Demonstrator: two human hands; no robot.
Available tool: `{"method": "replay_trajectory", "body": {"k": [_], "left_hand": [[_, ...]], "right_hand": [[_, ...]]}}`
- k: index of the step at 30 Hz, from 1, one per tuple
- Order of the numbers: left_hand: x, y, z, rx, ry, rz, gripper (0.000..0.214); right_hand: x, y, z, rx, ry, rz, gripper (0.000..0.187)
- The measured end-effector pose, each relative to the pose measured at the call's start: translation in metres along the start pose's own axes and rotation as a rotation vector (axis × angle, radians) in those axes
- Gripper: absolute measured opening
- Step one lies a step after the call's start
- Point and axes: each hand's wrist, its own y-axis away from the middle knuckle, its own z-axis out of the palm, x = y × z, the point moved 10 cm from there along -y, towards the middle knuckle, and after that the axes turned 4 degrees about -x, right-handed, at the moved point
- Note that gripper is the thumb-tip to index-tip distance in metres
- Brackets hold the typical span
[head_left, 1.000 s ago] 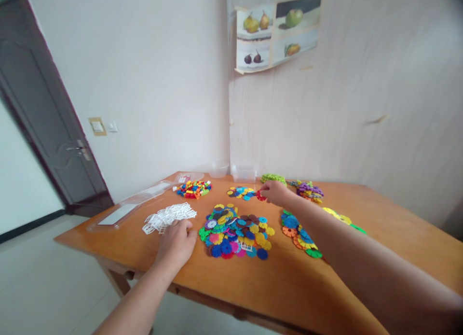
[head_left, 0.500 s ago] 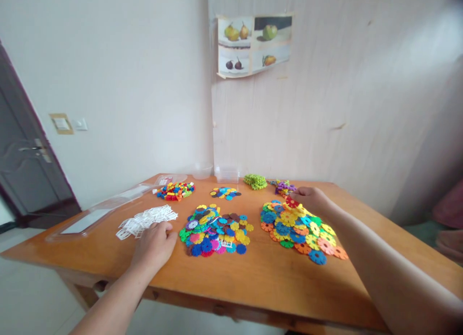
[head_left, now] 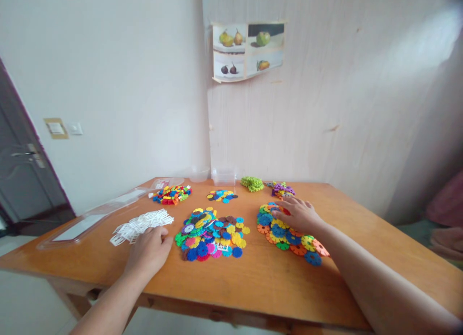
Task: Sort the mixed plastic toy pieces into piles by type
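Note:
My right hand (head_left: 298, 214) lies palm down over a pile of large flower-shaped plastic discs (head_left: 278, 231) in orange, blue, yellow and green. Its fingers are spread, and a bit of a red disc shows by the fingertips. My left hand (head_left: 150, 250) rests on the table with its fingers curled in, at the near edge of a heap of white plastic fence pieces (head_left: 139, 225); nothing shows in it. Between the hands sits a pile of smaller notched discs (head_left: 213, 233) in many colours, with a white fence piece (head_left: 222, 247) among them.
On the wooden table (head_left: 260, 286), farther back, are small building bricks (head_left: 171, 195), a few discs (head_left: 222, 196), green pieces (head_left: 252, 183) and purple pieces (head_left: 283, 189). Clear plastic boxes (head_left: 224, 176) stand by the wall. A clear lid (head_left: 97, 216) lies along the left edge.
My right hand has gone from a pinch on a red disc above the pile to lying spread over it. The view has shifted slightly; my left hand stays by the fence pieces.

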Motion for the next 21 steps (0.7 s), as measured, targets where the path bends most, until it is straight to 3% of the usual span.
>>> {"method": "replay_trajectory", "body": {"k": [4,13,21], "left_hand": [[0.000,0.000,0.000,-0.019,-0.004,-0.011,0.022],[0.002,0.001,-0.002,-0.014,0.005,-0.018,0.024],[0.001,0.001,-0.002,-0.023,-0.001,-0.023,0.025]], "right_hand": [[0.001,-0.003,0.011,-0.053,0.020,-0.003,0.060],[0.036,-0.016,0.017,-0.072,-0.042,0.143,0.055],[0.047,-0.017,0.017,-0.052,-0.131,0.098,0.048]]}}
